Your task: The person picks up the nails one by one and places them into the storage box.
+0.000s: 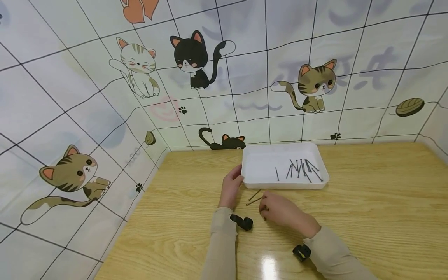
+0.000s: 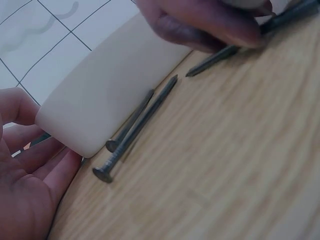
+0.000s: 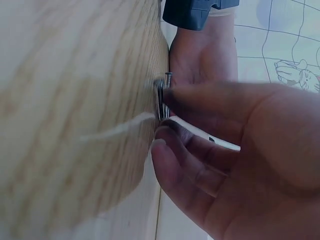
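Observation:
A white tray (image 1: pixel 260 167) lies on the table with several dark nails in it, mostly in its right half; one nail (image 1: pixel 277 174) lies apart to the left. My left hand (image 1: pixel 231 188) holds the tray's near left corner, thumb and fingers about its wall. In front of the tray, my right hand (image 1: pixel 280 210) pinches a nail (image 2: pixel 212 61) low over the wood, its pointed end sticking out past the fingertips. Two more nails lie side by side between the hands, the nearer nail (image 2: pixel 142 125) with its flat head toward my left hand.
The wood-grain table (image 1: pixel 378 202) carries everything. Behind it and to the left hangs a gridded sheet with printed cats (image 1: pixel 192 58), meeting the table's back edge close behind the tray. Black wrist cameras sit on my left wrist (image 1: pixel 243 222) and right wrist (image 1: pixel 301 252).

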Demonstrator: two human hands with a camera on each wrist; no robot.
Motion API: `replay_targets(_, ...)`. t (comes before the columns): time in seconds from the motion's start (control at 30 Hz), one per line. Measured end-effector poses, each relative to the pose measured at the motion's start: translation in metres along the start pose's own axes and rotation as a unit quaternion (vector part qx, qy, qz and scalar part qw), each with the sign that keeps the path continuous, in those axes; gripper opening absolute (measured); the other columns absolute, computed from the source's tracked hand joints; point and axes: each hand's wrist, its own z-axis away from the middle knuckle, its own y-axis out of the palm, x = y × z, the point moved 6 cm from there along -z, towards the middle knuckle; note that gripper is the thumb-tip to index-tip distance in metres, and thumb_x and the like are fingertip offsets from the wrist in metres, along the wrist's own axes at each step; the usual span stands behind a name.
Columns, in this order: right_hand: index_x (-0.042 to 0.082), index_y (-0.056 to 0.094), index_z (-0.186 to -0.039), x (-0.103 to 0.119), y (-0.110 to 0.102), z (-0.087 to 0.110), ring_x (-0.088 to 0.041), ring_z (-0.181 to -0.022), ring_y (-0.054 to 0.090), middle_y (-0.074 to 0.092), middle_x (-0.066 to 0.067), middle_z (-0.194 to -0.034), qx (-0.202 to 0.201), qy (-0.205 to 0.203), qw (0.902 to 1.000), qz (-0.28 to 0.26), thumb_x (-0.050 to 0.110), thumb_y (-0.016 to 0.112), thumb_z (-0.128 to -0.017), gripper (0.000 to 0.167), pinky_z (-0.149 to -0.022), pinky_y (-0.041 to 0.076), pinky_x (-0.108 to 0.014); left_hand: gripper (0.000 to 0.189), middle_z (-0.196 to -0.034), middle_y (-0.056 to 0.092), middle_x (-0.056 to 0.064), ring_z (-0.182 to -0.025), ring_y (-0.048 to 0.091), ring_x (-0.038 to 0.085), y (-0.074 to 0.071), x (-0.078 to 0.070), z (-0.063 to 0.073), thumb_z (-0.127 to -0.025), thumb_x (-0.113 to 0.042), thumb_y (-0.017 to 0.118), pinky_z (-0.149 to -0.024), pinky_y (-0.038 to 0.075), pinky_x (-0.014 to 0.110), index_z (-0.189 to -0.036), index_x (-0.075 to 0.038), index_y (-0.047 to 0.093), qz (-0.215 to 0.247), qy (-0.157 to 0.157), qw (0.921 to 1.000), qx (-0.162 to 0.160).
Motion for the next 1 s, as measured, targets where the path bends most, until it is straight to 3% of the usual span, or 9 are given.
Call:
replay_targets(0.13, 0.015, 0.066, -0.073, -0.002, -0.002, -0.001, -0.008, -0.066, 0.048, 0.048, 0.008, -0.077, -0.016, 0.005, 0.9997, 0.019, 0.004, 0.062, -0.076, 0.012, -0.060, 0.042, -0.027, 0.045, -0.128, 0.050, 0.003, -0.118, 0.043, 0.014, -0.001, 0.000, 0.000, -0.085, -0.006, 0.049, -0.095, 0.035, 0.034, -0.130, -0.012, 0.048, -0.003, 0.001, 1.0000, -0.001)
replay_targets(0.33, 0.011, 0.065, -0.079, -0.005, -0.005, 0.000, -0.015, -0.075, 0.055, 0.056, 0.004, -0.078, -0.025, 0.026, 0.9992, 0.016, -0.006, 0.060, -0.072, 0.019, -0.066, 0.046, -0.031, 0.045, -0.128, 0.050, 0.003, -0.117, 0.044, 0.014, 0.000, -0.001, -0.001, -0.085, -0.004, 0.048, -0.095, 0.035, 0.034, -0.129, -0.011, 0.049, 0.001, 0.001, 1.0000, -0.003)
replay_targets(0.53, 0.009, 0.063, -0.089, -0.008, -0.008, 0.001, -0.018, -0.078, 0.058, 0.062, -0.002, -0.085, -0.024, 0.060, 0.9972, 0.036, -0.003, 0.059, -0.077, 0.018, -0.068, 0.046, -0.034, 0.044, -0.127, 0.050, 0.002, -0.117, 0.044, 0.014, 0.000, -0.001, 0.000, -0.085, -0.004, 0.048, -0.095, 0.035, 0.034, -0.129, -0.012, 0.050, 0.001, 0.002, 1.0000, -0.002)
replay_targets(0.73, 0.007, 0.061, -0.084, -0.010, -0.011, 0.005, -0.021, -0.075, 0.057, 0.059, -0.004, -0.081, -0.026, 0.069, 0.9941, 0.079, -0.002, 0.058, -0.080, 0.010, -0.065, 0.046, -0.035, 0.045, -0.128, 0.050, 0.003, -0.118, 0.043, 0.015, 0.001, -0.001, 0.001, -0.085, -0.003, 0.048, -0.095, 0.035, 0.034, -0.130, -0.010, 0.048, 0.007, 0.005, 1.0000, 0.001)
replay_targets(1.0, 0.009, 0.055, -0.079, -0.015, -0.011, 0.008, -0.017, -0.067, 0.051, 0.053, -0.002, -0.074, -0.019, 0.083, 0.9929, 0.083, -0.002, 0.056, -0.081, 0.011, -0.057, 0.042, -0.031, 0.045, -0.128, 0.050, 0.003, -0.118, 0.043, 0.015, 0.001, -0.001, 0.000, -0.085, -0.005, 0.049, -0.095, 0.036, 0.034, -0.130, -0.012, 0.048, 0.003, 0.002, 1.0000, -0.002)
